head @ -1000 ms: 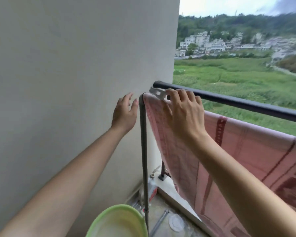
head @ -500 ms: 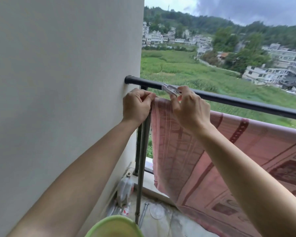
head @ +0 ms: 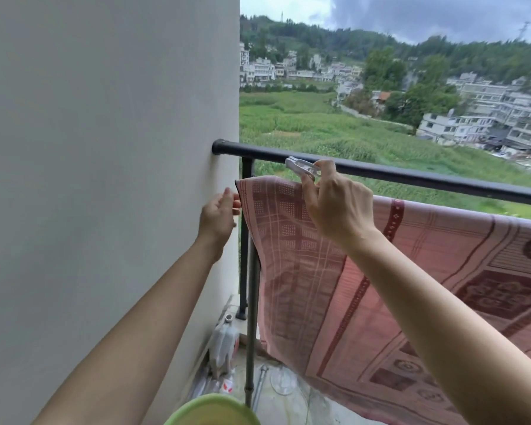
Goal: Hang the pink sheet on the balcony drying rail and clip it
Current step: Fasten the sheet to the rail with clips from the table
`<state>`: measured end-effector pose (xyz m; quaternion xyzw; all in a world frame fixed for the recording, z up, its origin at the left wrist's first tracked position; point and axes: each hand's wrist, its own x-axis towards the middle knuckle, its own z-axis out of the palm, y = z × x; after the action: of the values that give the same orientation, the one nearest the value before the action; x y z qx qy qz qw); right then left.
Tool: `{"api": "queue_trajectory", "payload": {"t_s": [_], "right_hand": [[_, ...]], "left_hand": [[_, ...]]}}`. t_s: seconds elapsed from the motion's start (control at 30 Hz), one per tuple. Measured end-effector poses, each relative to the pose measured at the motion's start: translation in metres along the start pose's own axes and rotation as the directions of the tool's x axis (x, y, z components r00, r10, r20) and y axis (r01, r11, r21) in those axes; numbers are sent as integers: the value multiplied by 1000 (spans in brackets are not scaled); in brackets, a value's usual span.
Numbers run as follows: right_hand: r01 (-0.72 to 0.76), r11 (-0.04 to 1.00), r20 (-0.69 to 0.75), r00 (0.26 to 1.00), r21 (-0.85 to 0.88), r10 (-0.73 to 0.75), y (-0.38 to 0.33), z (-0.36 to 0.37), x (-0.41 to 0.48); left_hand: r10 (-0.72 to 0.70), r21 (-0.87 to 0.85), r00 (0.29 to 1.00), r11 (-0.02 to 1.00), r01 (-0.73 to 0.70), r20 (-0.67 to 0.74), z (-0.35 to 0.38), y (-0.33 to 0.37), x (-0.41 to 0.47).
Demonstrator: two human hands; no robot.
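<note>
We're looking out from a home balcony, high up — a black railing [head: 411,176] is running off a plain white wall [head: 105,148], a pink sheet [head: 411,286] is hanging just inside it, and fields [head: 319,130] and village houses [head: 488,118] are spreading out below.

Two hands show, the left hand [head: 219,214] and the right hand [head: 334,207]. One pink sheet [head: 380,286] hangs below and to the right of them. One white clothes peg [head: 302,168] sits in the right hand's fingers. One black railing [head: 411,177] runs behind the right hand. One grey pole [head: 252,317] stands between the hands, lower down. One green basin [head: 212,412] and one whitish jug [head: 224,345] lie well below the left hand.
</note>
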<state>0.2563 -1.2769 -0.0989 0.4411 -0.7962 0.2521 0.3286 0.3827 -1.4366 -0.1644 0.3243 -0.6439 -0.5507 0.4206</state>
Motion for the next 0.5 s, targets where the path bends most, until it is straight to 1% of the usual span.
{"api": "queue_trajectory", "payload": {"t_s": [0.03,0.1,0.17,0.27,0.33,0.43,0.5], "right_hand": [[13,1000,-10,1000,1,-13,1,1,0],[36,999,-38,999,-4,-36,1,3,1],[50,998,-71,996,-26,-51,1,4,0],[64,997,-109,992,-50,-69,3,8,-3],[67,997,-131,989,-49,-72,3,12,-3],[59,996,-151,986,-63,-68,0,14,-1],[55,995,-154,986,-80,-67,0,15,-1]], "left_hand": [[-91,-40,993,995,95,79,3,-10,4],[-190,-54,945,976,211,267,8,-23,2],[-189,-61,892,970,233,410,16,-35,-6],[-108,-87,832,979,184,544,24,-46,-24],[-86,-95,818,981,169,569,22,-52,-27],[-65,-96,834,986,140,548,15,-54,-26],[-89,-23,846,993,119,525,12,-60,-28]]}}
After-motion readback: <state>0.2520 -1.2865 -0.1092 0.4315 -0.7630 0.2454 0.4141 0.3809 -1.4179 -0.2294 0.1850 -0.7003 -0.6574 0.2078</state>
